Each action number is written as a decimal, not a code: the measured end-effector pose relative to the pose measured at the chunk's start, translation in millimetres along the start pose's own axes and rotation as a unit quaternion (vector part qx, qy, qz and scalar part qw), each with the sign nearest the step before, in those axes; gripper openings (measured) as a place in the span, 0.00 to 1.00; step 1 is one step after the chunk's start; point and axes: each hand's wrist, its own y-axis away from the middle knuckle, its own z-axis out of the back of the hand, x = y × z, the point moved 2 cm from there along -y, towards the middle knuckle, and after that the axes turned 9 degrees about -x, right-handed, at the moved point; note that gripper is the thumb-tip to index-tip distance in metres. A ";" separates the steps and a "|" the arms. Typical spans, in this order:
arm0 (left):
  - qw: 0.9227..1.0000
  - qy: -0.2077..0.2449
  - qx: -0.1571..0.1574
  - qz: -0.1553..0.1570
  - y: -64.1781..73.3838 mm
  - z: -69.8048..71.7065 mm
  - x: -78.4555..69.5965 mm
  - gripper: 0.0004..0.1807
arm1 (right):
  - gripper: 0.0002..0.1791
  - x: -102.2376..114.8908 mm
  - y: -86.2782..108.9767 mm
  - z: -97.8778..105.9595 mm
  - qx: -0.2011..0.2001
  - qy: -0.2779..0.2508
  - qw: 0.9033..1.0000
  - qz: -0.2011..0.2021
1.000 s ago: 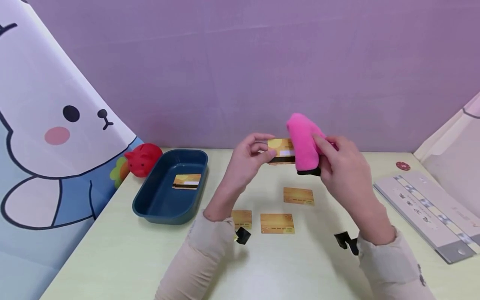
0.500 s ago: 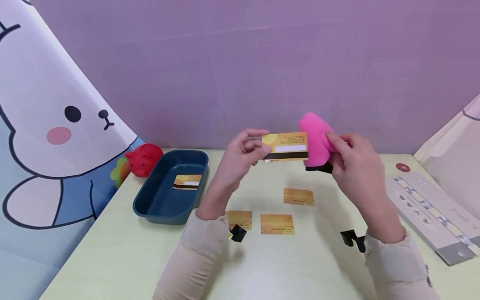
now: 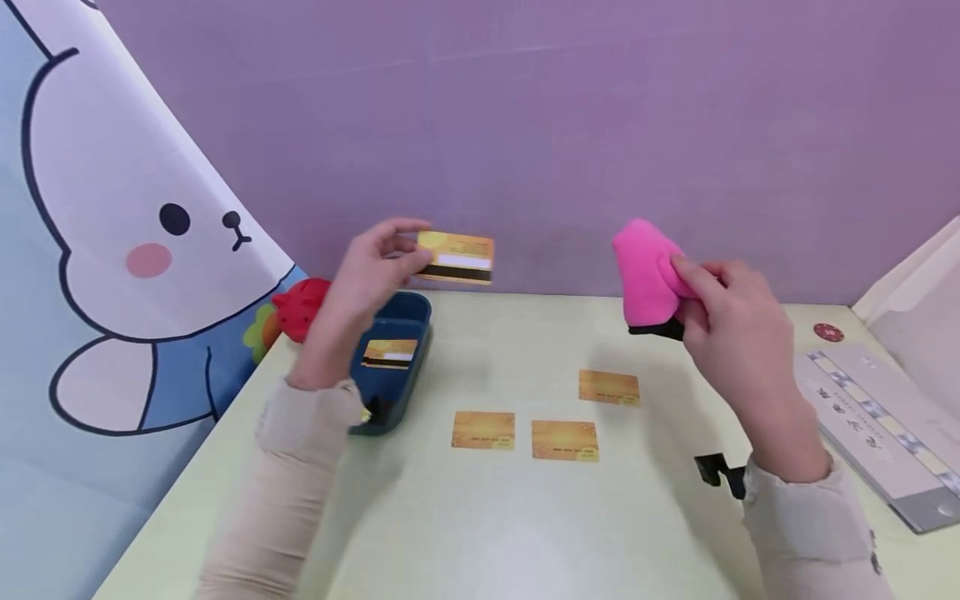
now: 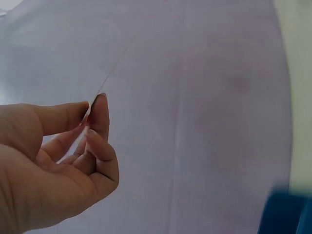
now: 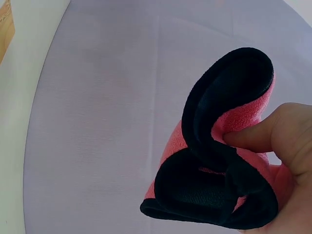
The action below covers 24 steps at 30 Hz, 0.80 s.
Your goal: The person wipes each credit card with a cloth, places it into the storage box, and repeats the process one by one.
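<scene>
My left hand (image 3: 378,262) pinches a gold bank card (image 3: 457,258) by its left edge, thumb in front, striped side facing me. The left wrist view shows this card (image 4: 112,70) edge-on between thumb and fingers. The hand is raised above the back of a blue tray (image 3: 420,350), where another gold card (image 3: 390,354) lies. On the right, my right hand (image 3: 738,350) grips a folded pink cloth (image 3: 647,275) with black trim. In the right wrist view the cloth's black edging (image 5: 224,97) curls in loops beside the thumb.
Three gold cards lie on the table: a left one (image 3: 483,430), a middle one (image 3: 566,440) and a farther one (image 3: 609,387). A red piggy bank (image 3: 300,308) sits behind the tray. At right are a grey box (image 3: 877,425) and a red chip (image 3: 828,332).
The card has come out from behind the pink cloth and moved left with my left hand, over toward the tray. My right hand has drifted right with the cloth.
</scene>
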 end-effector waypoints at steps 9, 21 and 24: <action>0.960 -0.244 0.096 0.103 -52.1 44.8 53.9 0.22 | 0.22 -2.9 0.5 5.8 0.015 0.008 1.000 -0.013; 0.928 -0.257 0.152 0.223 -61.6 35.4 119.2 0.26 | 0.21 1.8 3.4 5.7 0.025 0.004 1.000 -0.017; 0.924 -0.259 0.159 0.231 -63.1 33.2 120.2 0.27 | 0.21 3.2 3.2 6.0 0.025 0.003 1.000 -0.018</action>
